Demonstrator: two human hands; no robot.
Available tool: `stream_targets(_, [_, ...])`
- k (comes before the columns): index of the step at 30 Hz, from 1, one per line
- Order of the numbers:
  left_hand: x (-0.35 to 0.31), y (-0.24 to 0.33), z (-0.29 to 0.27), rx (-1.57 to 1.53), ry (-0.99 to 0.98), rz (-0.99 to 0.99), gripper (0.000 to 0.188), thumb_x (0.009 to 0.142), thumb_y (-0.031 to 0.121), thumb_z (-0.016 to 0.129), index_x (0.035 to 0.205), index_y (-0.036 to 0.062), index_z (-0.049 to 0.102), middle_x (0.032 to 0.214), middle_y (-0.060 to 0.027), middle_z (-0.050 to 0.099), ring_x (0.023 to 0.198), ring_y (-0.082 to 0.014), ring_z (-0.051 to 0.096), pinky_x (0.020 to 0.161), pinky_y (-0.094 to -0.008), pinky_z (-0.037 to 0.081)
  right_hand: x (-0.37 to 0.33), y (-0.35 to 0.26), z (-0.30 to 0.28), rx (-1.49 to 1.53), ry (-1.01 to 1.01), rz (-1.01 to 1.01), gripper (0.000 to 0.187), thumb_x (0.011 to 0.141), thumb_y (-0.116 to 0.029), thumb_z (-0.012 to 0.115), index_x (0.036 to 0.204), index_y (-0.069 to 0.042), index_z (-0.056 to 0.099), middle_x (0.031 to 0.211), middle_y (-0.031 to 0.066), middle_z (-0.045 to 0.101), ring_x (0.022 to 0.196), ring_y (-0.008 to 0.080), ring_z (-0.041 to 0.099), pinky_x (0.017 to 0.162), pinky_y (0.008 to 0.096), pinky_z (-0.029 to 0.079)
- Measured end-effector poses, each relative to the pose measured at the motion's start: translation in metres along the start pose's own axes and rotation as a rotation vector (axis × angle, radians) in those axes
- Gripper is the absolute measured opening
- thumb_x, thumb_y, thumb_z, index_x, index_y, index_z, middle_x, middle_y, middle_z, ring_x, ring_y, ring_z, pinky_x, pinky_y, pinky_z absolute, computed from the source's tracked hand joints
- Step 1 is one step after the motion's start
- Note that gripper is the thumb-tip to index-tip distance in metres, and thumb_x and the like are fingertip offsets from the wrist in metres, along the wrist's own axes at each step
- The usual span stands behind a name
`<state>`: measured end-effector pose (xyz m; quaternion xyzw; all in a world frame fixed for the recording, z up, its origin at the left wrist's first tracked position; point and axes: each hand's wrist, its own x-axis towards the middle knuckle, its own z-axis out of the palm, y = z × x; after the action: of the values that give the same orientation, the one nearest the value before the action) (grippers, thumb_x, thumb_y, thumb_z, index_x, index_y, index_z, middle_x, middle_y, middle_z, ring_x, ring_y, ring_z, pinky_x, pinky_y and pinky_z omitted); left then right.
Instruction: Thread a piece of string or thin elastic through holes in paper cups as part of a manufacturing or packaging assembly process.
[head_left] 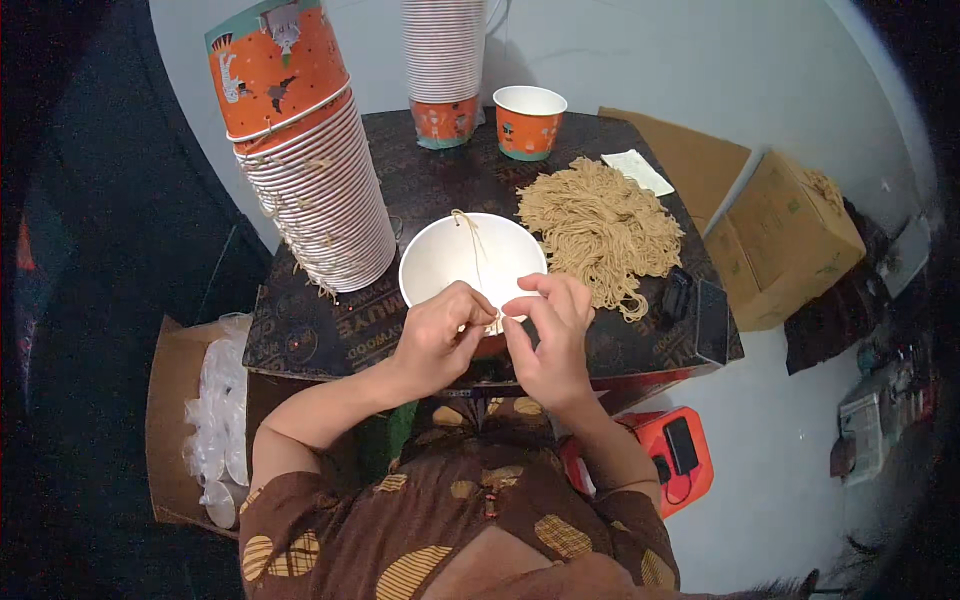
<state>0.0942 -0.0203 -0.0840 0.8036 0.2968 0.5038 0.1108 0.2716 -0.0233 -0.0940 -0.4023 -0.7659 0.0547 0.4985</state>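
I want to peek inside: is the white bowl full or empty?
Nearly empty: the white bowl shows bare white inside, with only a thin string across it.

We look from a single head-worn camera steeply down over the small dark table (420, 180), close above it (straight edges bow near the rim), our forearms entering from below.

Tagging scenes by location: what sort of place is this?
Probably a small home workshop for packing: tall stacks of paper bowls, a pile of strings on a low table, and cardboard boxes on the floor.
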Motion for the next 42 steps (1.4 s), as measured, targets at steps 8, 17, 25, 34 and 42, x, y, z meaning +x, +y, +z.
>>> stream_targets(8, [-0.001, 0.002, 0.002, -0.06, 0.011, -0.029, 0.018, 0.078, -0.012, 0.066, 0.085, 0.0001, 0.054, 0.084, -0.0133, 0.062, 0.073, -0.0265, 0.065, 0.061, -0.033, 0.051, -0.001, 0.002, 0.006, 0.062, -0.037, 0.016, 0.011, 0.079, -0.005, 0.07, 0.089, -0.006, 0.066, 0.121, 0.0096, 0.059, 0.123, 0.0331, 0.044, 0.103, 0.0456, 0.03])
stream_targets(17, [-0.001, 0.001, 0.001, -0.037, -0.012, -0.078, 0.013, 0.083, -0.007, 0.066, 0.085, -0.0003, 0.056, 0.082, -0.0134, 0.063, 0.073, -0.0256, 0.066, 0.063, -0.0338, 0.052, -0.005, -0.002, 0.01, 0.082, 0.02, 0.039, 0.011, 0.077, -0.002, 0.069, 0.084, -0.006, 0.062, 0.117, 0.0098, 0.06, 0.121, 0.0327, 0.046, 0.101, 0.0468, 0.031])
stream_targets(25, [0.008, 0.008, -0.009, -0.074, -0.119, -0.359, 0.006, 0.089, 0.002, 0.065, 0.087, -0.0017, 0.059, 0.076, -0.0106, 0.063, 0.069, -0.0155, 0.061, 0.061, -0.0303, 0.049, -0.013, -0.008, 0.006, -0.205, 0.172, -0.191, 0.023, 0.067, -0.002, 0.071, 0.088, -0.004, 0.061, 0.119, 0.0116, 0.056, 0.12, 0.035, 0.046, 0.097, 0.0493, 0.031])
stream_targets(34, [0.016, 0.007, -0.005, 0.052, -0.129, -0.453, 0.009, 0.09, 0.003, 0.064, 0.086, -0.0022, 0.058, 0.073, -0.0079, 0.064, 0.067, -0.012, 0.061, 0.06, -0.0284, 0.049, -0.03, -0.013, 0.002, -0.129, 0.105, -0.344, 0.026, 0.061, 0.008, 0.065, 0.083, -0.003, 0.057, 0.111, 0.0133, 0.054, 0.108, 0.0366, 0.05, 0.095, 0.0453, 0.035])
stream_targets(42, [0.023, 0.007, -0.01, 0.113, -0.24, -0.411, 0.008, 0.087, 0.003, 0.067, 0.083, -0.0021, 0.061, 0.074, -0.0129, 0.066, 0.068, -0.018, 0.067, 0.061, -0.034, 0.052, -0.015, -0.005, -0.012, -0.012, 0.003, -0.301, 0.023, 0.069, 0.0, 0.066, 0.089, -0.005, 0.058, 0.126, 0.0158, 0.054, 0.122, 0.0375, 0.05, 0.098, 0.0486, 0.032])
